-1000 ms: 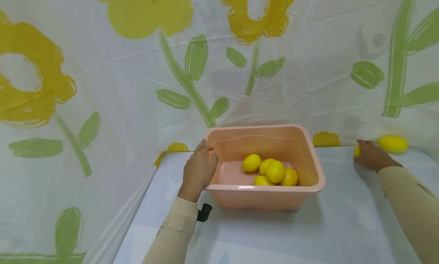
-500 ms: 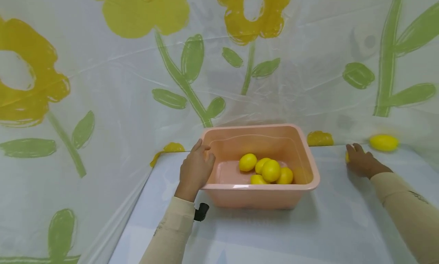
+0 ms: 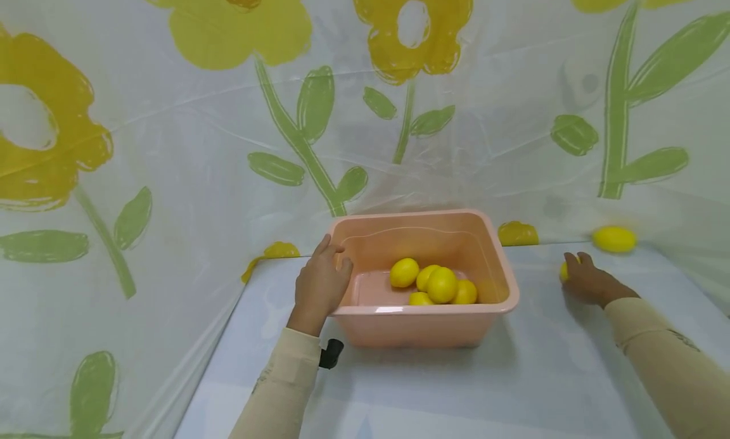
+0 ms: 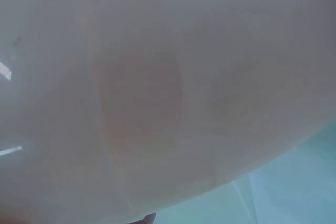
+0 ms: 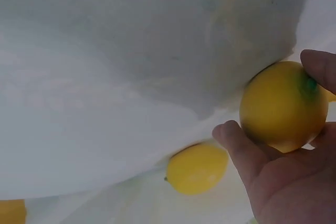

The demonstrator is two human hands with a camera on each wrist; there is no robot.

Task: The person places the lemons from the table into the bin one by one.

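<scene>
My left hand [image 3: 322,280] grips the left rim of a pink plastic basin [image 3: 410,328], thumb on the inner side. The basin's pale wall [image 4: 142,93] fills most of the left wrist view, hiding nearly all of that hand. Several yellow lemons [image 3: 441,285] lie together on the basin floor. To the right of the basin, my right hand [image 3: 593,282] holds another lemon [image 5: 283,106] between thumb and fingers, its green-tipped end by the thumb. Behind that hand, one more lemon [image 3: 614,239] rests at the back edge of the table.
A pale cloth covers the table [image 3: 410,394]. Right behind it hangs a white curtain [image 3: 496,141] printed with yellow flowers and green stems. A small black device [image 3: 331,354] shows at my left wrist.
My right hand, with the lemon, has drawn a little nearer and away from the lemon at the back. My left hand stays on the rim. The head view has turned slightly right.
</scene>
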